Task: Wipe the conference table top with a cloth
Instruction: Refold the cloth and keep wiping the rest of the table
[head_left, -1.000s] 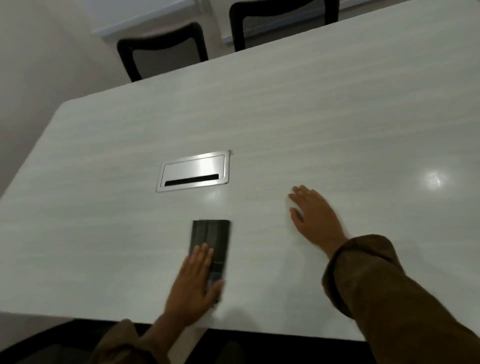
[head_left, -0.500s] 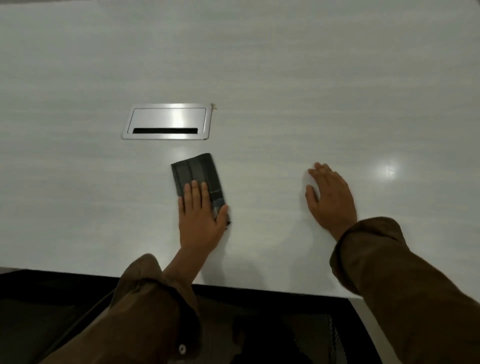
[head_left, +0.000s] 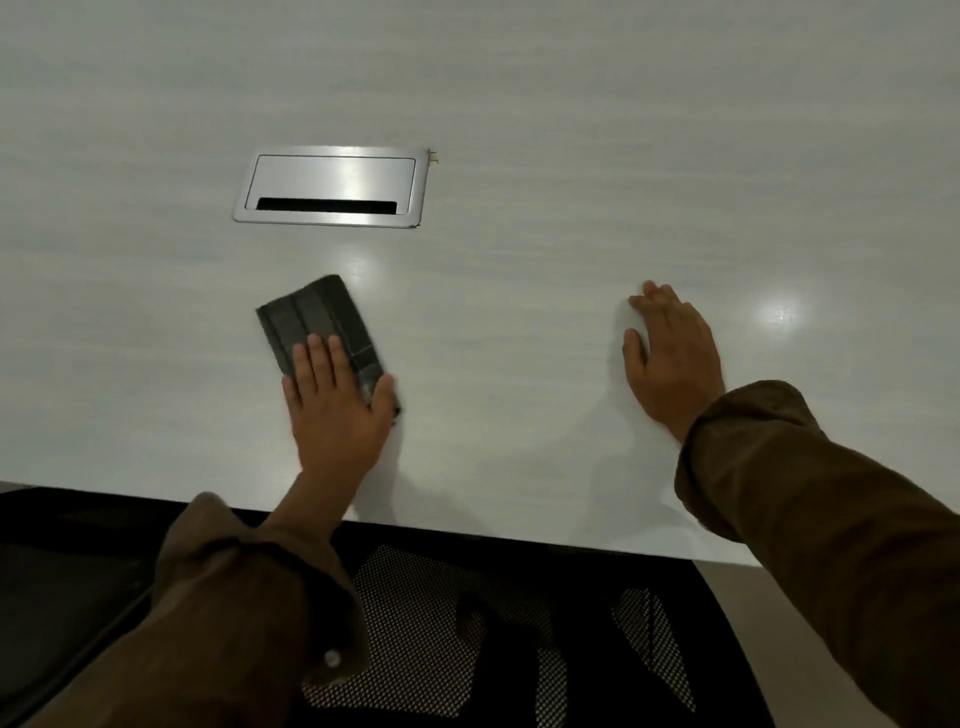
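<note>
Dark cloth (head_left: 317, 322), pressed under the flat left hand (head_left: 337, 410), has slid leftward mid-wipe; right hand (head_left: 672, 358) braces flat on table (head_left: 571, 130).

The pale grey-white tabletop surface (head_left: 571, 156) is finished as a smooth laminate with a faint wood grain. The rectangular silver cable hatch (head_left: 332, 179) set into it is of brushed metal, satin in finish, with a soft light streak across its lid. A semi-gloss sheen on the surface is shown by a bright glare spot (head_left: 782, 314) at four o'clock from the hatch. At six o'clock from the hatch, the dark grey folded cloth (head_left: 317, 317) is seen as matt fabric crossed by darker stripes. At six o'clock in the view, the black chair back (head_left: 415, 597) is covered in open matt mesh. The brown sleeves (head_left: 831, 519) are of soft, creased, matt cloth, and a small glossy button (head_left: 331, 659) is carried on the left one.
</note>
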